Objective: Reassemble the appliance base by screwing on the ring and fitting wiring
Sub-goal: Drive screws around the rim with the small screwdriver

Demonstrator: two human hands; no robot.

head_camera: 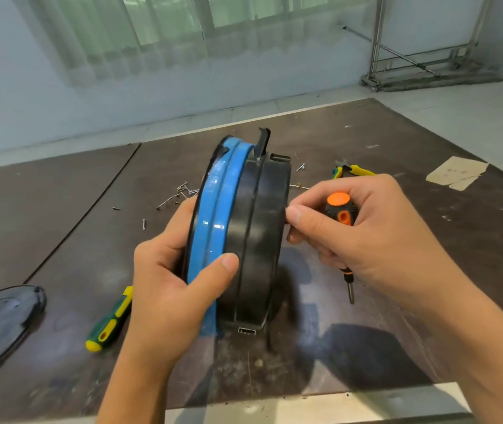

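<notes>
Holding the appliance base (259,240) on edge at the middle of a scuffed dark table (60,224).
The left hand (167,286) grips its near rim, thumb curled over the blue ring (213,209). The right hand (375,234) is curled round an orange screwdriver (340,209), fingertips touching the base's right face. Loose screws (183,191) lie behind and a green screwdriver (109,322) near left. Beyond are a curtained window (152,26) and a metal rack (412,59).
</notes>
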